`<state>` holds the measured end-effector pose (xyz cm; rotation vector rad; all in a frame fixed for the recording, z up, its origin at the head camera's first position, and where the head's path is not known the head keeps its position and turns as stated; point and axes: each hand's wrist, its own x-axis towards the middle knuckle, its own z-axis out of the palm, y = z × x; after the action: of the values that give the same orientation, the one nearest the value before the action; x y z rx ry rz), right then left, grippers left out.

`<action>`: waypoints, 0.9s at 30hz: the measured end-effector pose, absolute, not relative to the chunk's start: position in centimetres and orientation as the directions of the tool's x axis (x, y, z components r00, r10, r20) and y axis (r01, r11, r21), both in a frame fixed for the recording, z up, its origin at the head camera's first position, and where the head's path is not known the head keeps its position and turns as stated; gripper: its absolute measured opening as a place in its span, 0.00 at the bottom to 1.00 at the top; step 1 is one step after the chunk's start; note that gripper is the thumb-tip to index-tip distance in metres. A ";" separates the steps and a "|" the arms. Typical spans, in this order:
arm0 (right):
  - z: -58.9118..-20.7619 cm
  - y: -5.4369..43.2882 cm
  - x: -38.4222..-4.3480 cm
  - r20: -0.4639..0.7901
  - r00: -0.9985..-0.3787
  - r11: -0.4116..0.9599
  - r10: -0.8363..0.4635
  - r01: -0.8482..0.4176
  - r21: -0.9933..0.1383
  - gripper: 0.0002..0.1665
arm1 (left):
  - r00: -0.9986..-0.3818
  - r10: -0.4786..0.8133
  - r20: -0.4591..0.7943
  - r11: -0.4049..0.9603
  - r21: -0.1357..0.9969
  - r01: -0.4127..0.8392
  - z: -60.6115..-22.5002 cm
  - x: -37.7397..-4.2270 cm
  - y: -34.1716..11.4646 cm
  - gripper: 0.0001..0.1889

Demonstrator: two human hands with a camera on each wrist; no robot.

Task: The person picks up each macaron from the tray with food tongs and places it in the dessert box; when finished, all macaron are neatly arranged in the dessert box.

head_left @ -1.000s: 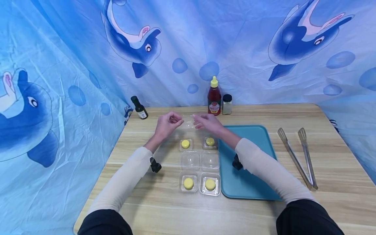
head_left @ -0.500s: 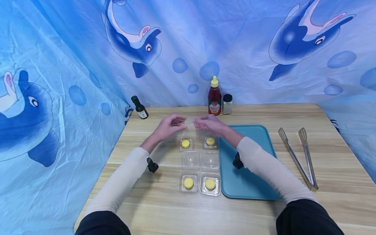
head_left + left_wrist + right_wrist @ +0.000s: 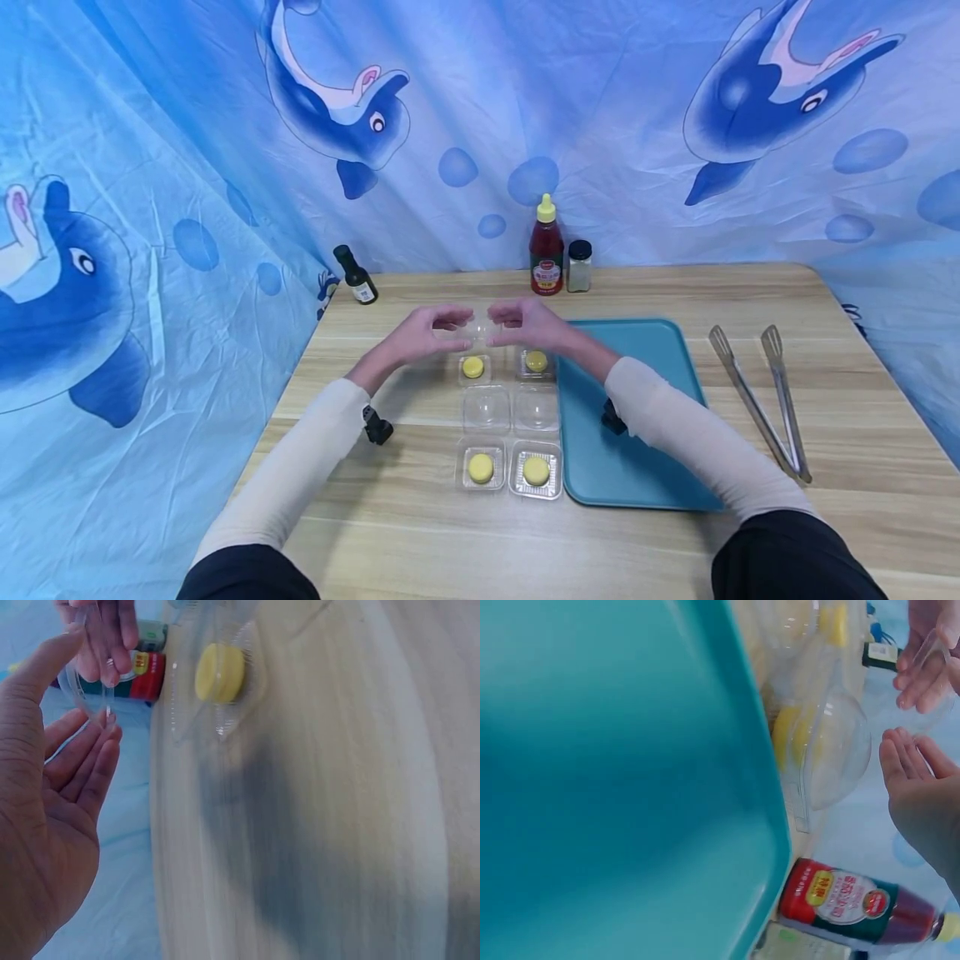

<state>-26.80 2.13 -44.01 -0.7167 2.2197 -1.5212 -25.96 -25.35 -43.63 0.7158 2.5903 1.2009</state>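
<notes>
A clear plastic domed lid [image 3: 480, 327] is up between both hands, above the back-left box. My left hand [image 3: 420, 330] holds its left edge between thumb and fingers, and my right hand [image 3: 534, 323] has the right edge the same way. Below lies a yellow macaron [image 3: 472, 367] in an uncovered clear box. To its right, another macaron [image 3: 536, 361] sits under a domed lid, seen from the side in the right wrist view. Two front boxes stand open with their lids [image 3: 487, 409] folded back, each bearing a macaron [image 3: 481, 468].
A blue tray [image 3: 630, 467] lies right of the boxes, under my right forearm. Metal tongs [image 3: 780, 417] rest farther right. At the back stand a red sauce bottle [image 3: 547, 258], a black-capped jar [image 3: 579, 268] and a small dark bottle [image 3: 356, 277].
Both hands have shifted their hold on the lid, thumbs now toward me and fingers at the far side. The lid's dome shows between them. The boxes have stayed put.
</notes>
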 end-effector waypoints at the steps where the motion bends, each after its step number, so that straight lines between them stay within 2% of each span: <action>1: -44.0 2.1 -26.7 0.009 -0.799 0.320 -0.602 -0.251 -0.914 0.44 | -0.863 0.505 0.024 0.571 0.740 0.356 -43.6 -25.8 -25.5 0.38; 4: -44.1 1.9 -26.2 0.032 -0.775 0.377 -0.632 -0.343 -0.860 0.45 | -0.859 0.510 0.038 0.610 0.689 0.392 -43.8 -25.2 -25.9 0.39; 13: -44.8 0.8 -25.2 0.064 -0.744 0.470 -0.665 -0.483 -0.739 0.45 | -0.845 0.521 0.121 0.635 0.607 0.478 -45.2 -23.9 -26.7 0.39; 21: -45.7 0.0 -24.7 0.062 -0.743 0.546 -0.666 -0.543 -0.638 0.45 | -0.824 0.547 0.145 0.637 0.566 0.523 -46.7 -23.3 -26.9 0.39; 27: -45.9 -0.4 -24.3 0.024 -0.753 0.585 -0.658 -0.530 -0.613 0.47 | -0.832 0.545 0.102 0.666 0.550 0.504 -47.0 -23.1 -26.9 0.39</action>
<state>-24.34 -0.39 -45.88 -0.9909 2.6085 -0.9074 -23.05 -26.87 -47.04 0.8831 2.8020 0.8914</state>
